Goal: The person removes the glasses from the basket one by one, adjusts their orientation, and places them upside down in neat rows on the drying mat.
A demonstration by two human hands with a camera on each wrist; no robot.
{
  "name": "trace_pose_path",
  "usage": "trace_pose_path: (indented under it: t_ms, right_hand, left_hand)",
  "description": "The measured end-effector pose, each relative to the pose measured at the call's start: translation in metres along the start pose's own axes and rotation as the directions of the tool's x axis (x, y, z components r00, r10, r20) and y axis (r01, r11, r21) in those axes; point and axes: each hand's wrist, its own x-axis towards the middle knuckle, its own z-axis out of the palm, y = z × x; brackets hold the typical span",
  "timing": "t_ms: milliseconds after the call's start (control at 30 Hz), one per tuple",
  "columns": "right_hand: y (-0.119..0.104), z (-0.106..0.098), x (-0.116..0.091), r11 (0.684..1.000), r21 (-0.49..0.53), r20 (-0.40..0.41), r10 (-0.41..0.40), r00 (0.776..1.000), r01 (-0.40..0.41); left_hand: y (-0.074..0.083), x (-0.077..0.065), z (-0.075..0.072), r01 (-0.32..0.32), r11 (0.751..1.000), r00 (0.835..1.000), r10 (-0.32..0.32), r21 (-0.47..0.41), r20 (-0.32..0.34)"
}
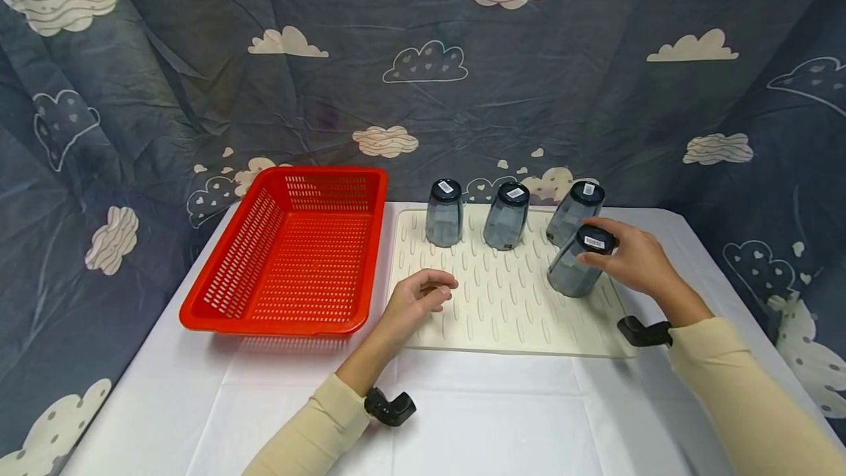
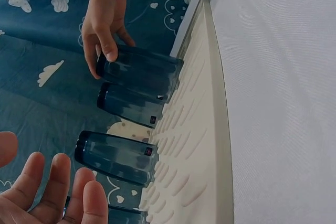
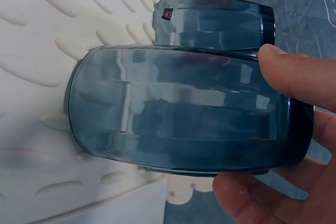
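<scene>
My right hand (image 1: pixel 631 255) grips a blue-grey drinking glass (image 3: pixel 178 108) near its dark base, thumb on one side and fingers on the other. This glass stands upside down at the right of a cream ridged drying mat (image 1: pixel 502 314), its rim down at the mat in the right wrist view. Just behind it is a second upturned glass (image 1: pixel 573 213). Two more, a middle glass (image 1: pixel 507 217) and a left glass (image 1: pixel 445 215), stand along the mat's back. Over the mat's left part hovers my left hand (image 1: pixel 416 303), fingers loosely bent and holding nothing.
A red perforated plastic basket (image 1: pixel 370 270) sits on the white-covered table (image 1: pixel 489 417) to the left of the mat. Behind the table hangs a dark blue cloth (image 1: pixel 562 109) with a cloud pattern. Small white labels show on the glass bases.
</scene>
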Motion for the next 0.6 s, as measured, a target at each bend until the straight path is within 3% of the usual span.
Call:
trace_pose_path:
  t_ms: [300,600]
  right_hand:
    - [-0.001,0.002,-0.002,1.000,-0.026,-0.002,0.000,1.000,0.000]
    - [-0.001,0.011,-0.002,0.997,0.052,-0.032,-0.061,0.998,0.063]
  left_hand:
    - [-0.002,-0.001,0.001,-0.004,1.000,1.000,0.004,-0.017,0.001]
    - [-0.001,-0.002,0.008,-0.012,1.000,1.000,0.012,0.002,0.014]
